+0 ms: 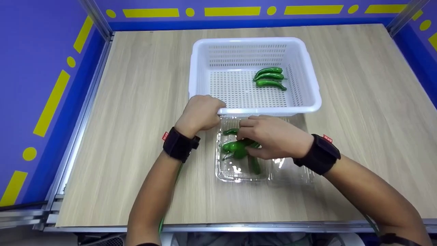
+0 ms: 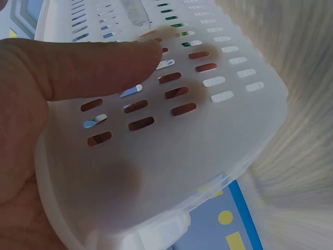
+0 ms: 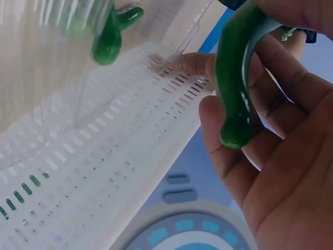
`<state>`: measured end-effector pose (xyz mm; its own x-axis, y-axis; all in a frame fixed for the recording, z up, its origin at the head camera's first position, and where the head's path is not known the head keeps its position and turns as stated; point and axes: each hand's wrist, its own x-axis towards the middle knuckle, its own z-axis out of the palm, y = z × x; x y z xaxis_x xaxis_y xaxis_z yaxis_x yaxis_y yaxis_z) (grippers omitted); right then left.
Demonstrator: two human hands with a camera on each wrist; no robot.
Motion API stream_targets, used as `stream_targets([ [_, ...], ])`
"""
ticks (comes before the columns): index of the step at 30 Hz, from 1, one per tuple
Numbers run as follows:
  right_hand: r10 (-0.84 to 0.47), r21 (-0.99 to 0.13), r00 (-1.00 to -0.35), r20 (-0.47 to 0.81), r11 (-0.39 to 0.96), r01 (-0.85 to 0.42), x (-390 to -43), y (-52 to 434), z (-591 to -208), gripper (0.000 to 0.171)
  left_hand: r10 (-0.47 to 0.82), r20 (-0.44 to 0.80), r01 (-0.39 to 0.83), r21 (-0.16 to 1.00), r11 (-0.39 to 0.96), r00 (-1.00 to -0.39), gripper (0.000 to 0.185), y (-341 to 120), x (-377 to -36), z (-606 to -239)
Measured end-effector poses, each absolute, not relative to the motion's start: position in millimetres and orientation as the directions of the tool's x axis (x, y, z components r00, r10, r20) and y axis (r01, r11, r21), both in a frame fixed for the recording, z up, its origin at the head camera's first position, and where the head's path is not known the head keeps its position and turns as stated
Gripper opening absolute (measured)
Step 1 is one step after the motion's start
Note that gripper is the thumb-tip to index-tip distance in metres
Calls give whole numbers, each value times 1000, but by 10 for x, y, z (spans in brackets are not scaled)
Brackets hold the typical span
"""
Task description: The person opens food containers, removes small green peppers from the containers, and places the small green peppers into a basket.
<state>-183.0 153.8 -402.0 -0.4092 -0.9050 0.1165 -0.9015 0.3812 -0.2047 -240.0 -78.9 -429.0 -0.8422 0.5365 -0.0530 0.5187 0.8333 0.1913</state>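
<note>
At centre frame, the left hand [image 1: 200,114] grips the white basket [image 1: 307,78] rim; the right hand [image 1: 271,136] curls around a green chili [image 3: 237,78] above the clear clamshell tray [image 1: 232,172] on the desk [image 1: 129,102].

No text, label, brand or number can be read anywhere; the small red tags [image 1: 165,136] on the black wrist straps [image 1: 178,144] are too small to make out.
</note>
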Motion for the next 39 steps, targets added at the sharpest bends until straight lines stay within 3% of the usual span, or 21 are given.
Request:
stream_targets([
  [8,-896,-242,-412,164,368,-898,-1917,1617,-3979,18,533,-62,513,197,835,-844,25,-784,-2399,-4288],
  [19,-852,-335,-496,170,423,-842,-2068,1734,-3930,17,534,-60,514,200,834,-843,26,-790,-2402,-4297],
  [39,-798,-345,-555,233,466,-815,-2286,1947,-3803,16,537,-62,515,209,831,-841,24,-791,-2401,-4289],
])
